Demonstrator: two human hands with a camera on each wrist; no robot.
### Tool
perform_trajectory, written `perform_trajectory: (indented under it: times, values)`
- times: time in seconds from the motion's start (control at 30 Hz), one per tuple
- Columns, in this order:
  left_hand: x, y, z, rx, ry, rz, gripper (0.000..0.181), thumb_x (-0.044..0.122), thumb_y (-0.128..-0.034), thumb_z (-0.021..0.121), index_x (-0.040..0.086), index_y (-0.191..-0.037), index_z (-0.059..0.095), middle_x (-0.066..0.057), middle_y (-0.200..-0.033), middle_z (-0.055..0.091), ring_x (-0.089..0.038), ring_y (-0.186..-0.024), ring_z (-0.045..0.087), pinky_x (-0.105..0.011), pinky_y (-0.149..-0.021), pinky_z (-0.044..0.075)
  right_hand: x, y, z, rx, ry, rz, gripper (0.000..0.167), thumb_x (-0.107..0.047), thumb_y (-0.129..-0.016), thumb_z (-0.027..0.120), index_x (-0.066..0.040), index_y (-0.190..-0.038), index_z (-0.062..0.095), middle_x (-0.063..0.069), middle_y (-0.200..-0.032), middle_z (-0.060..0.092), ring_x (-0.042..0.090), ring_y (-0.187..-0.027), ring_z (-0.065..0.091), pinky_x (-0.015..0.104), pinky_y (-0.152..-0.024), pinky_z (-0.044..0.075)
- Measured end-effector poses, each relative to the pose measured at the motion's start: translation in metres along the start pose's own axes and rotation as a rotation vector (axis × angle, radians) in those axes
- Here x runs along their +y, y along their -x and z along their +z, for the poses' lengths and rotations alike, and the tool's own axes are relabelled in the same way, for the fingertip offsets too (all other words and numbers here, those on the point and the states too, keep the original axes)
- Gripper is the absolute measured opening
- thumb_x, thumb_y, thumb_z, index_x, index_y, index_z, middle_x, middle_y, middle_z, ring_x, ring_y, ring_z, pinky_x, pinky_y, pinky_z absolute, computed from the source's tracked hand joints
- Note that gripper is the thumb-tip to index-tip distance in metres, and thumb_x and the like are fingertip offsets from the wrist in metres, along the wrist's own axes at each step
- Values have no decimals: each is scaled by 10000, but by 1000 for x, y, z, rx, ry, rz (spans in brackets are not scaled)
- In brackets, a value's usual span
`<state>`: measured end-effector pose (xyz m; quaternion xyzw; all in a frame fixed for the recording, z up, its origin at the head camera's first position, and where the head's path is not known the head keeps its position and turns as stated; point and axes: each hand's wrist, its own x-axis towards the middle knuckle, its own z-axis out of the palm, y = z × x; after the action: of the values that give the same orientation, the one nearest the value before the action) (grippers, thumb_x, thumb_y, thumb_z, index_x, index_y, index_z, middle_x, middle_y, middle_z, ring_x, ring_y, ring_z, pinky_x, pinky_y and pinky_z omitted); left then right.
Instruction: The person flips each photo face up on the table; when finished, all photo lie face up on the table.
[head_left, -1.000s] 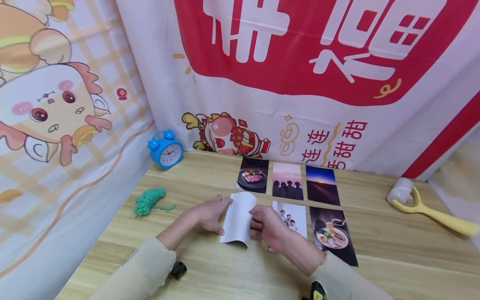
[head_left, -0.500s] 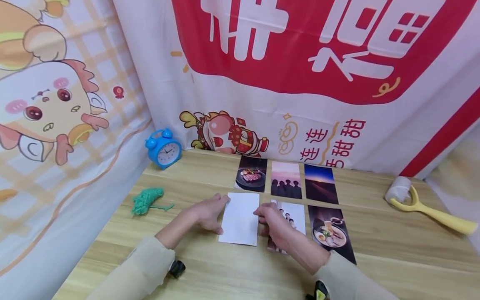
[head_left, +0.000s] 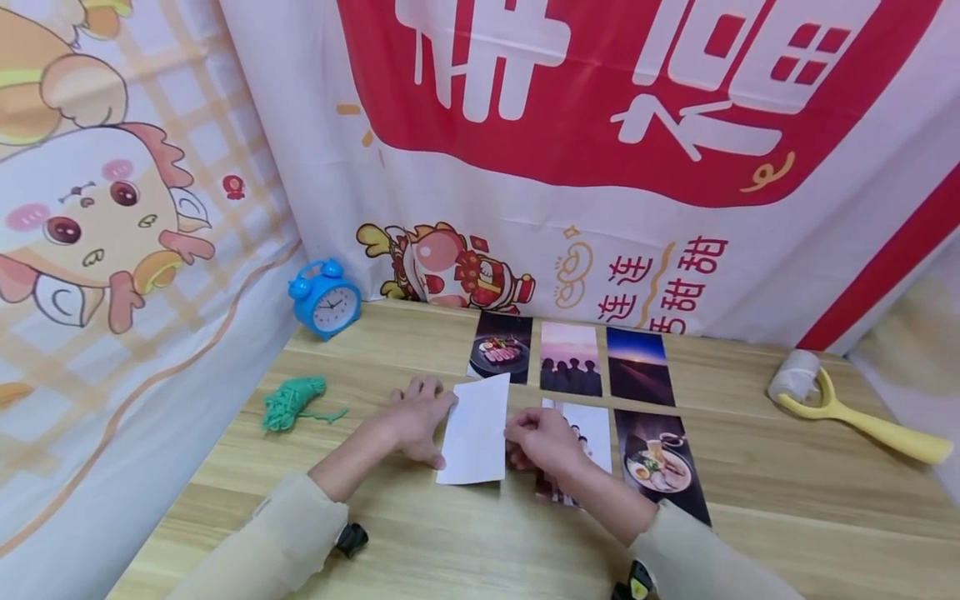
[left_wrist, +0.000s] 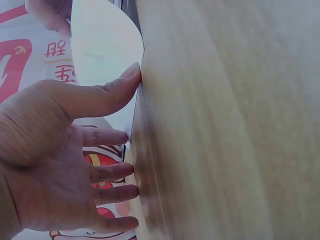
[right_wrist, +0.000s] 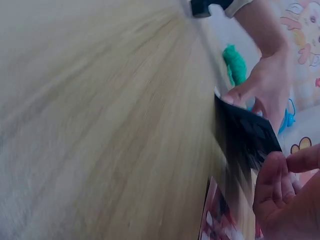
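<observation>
A photo card (head_left: 474, 431) lies white back up, its right side raised off the wooden table; the right wrist view shows its dark printed underside (right_wrist: 247, 132). My right hand (head_left: 546, 439) pinches the raised right edge between thumb and fingertips. At the card's left edge, my left hand (head_left: 415, 423) touches the corners with thumb and index fingertip. Its fingers (left_wrist: 112, 172) are extended, tips against the table. Under my right hand is a group portrait photo (head_left: 596, 425), partly covered. Beside that lies a noodle-bowl photo (head_left: 660, 467).
Behind stand a steak photo (head_left: 501, 348), a silhouettes photo (head_left: 570, 358) and a sunset photo (head_left: 640, 365) in a row. A blue alarm clock (head_left: 326, 302) and green yarn (head_left: 292, 403) are at left. A yellow-handled roller (head_left: 862, 417) lies at right, near the cloth backdrop (head_left: 465, 192).
The card was bowed, then lay flat, and now its right side is lifted. My right hand went from beside its edge to pinching it. The left hand stays at the left edge.
</observation>
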<state>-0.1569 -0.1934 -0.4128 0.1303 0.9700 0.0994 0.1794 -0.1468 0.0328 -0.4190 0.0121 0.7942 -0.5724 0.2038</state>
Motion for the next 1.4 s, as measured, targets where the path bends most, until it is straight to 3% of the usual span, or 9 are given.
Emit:
perform_trajectory:
  times: [0.17,0.47,0.57,0.7,0.8,0.93,1.0,1.2,1.4]
  values:
    - [0,0,1,-7,-7,-23,997,417,-729,936,141,-1546,437,-183,-1611,356,-406,-1484,324,-725,-1163,339,1,1,-1,45,220,-76,145,-136,-948,627,-62,-864,718,36,-708,680,134,-583,585,261,-540,483]
    - [-5,2,-9,-4,67,24,883,284,-776,893,95,-1532,478,-192,-1571,451,-431,-1450,412,-722,-1097,419,-10,2,-8,78,347,-199,186,-125,-914,602,-110,-750,690,19,-650,669,113,-531,499,256,-503,393]
    - [-4,1,-19,9,173,22,798,233,-869,817,44,-1549,446,-207,-1580,486,-427,-1456,462,-664,-1174,399,-21,5,-14,111,367,-250,194,-132,-903,606,-121,-719,665,10,-620,652,104,-502,451,247,-497,365]
    - [7,1,-33,120,346,15,607,255,-993,684,79,-1539,484,-170,-1552,551,-360,-1303,625,-533,-1144,485,-37,13,-22,164,444,-360,174,-108,-857,622,-136,-686,643,-41,-579,571,78,-508,428,223,-530,361]
    - [21,5,-43,213,526,25,464,266,-1021,651,118,-1457,598,-140,-1444,656,-311,-1176,703,-467,-1022,576,-46,18,-23,210,553,-473,176,-92,-829,648,-152,-664,640,-69,-561,522,62,-506,424,203,-538,359]
    - [40,12,-52,244,847,11,315,198,-1011,677,58,-1290,720,-174,-1217,764,-293,-1057,768,-365,-830,651,-54,25,-19,232,674,-586,195,-92,-814,672,-166,-635,649,-89,-532,548,45,-470,432,188,-488,360]
    - [47,15,-54,255,941,-26,244,180,-992,705,32,-1176,767,-175,-1080,793,-275,-913,792,-318,-725,654,-57,29,-16,217,696,-612,199,-89,-810,673,-165,-627,653,-91,-522,559,38,-454,430,186,-458,356]
    - [55,16,-54,316,884,-40,154,140,-950,748,33,-859,810,-92,-764,775,-155,-629,735,-273,-608,624,-60,31,-5,208,723,-660,228,-87,-803,696,-174,-600,641,-100,-506,554,27,-458,434,181,-437,339]
    - [54,11,-50,296,808,-23,168,131,-932,728,42,-821,818,-70,-683,763,-100,-552,688,-247,-561,585,-59,29,3,224,780,-702,257,-122,-802,724,-201,-596,594,-119,-498,503,26,-467,410,180,-434,296]
